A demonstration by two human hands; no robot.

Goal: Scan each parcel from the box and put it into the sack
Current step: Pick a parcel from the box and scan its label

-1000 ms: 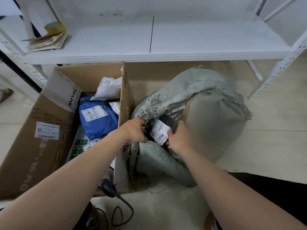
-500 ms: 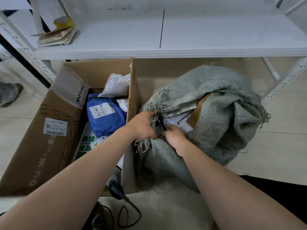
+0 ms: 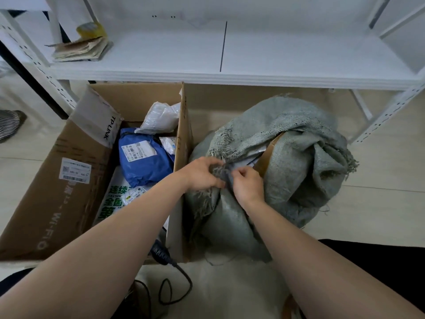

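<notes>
A grey-green woven sack (image 3: pixel 296 143) lies bulging on the floor at centre right, with parcels and a brown carton edge showing in its mouth. My left hand (image 3: pixel 202 174) and my right hand (image 3: pixel 247 184) both pinch the frayed front edge of the sack's mouth, close together. Left of the sack stands an open cardboard box (image 3: pixel 57 180). Inside it lie a blue parcel (image 3: pixel 145 161) with a white label, a white plastic parcel (image 3: pixel 159 118) behind it, and a white parcel with green print (image 3: pixel 115 199) under my left forearm.
A black barcode scanner (image 3: pixel 161 253) with a coiled cable lies on the floor by the box's near corner. A white metal shelf (image 3: pixel 230 72) crosses above, with a pile of papers (image 3: pixel 80 50) and a tape roll at its left.
The dark parcel with the white label that my right hand held at the sack's mouth has gone inside. Both hands now pinch the sack's edge together.
</notes>
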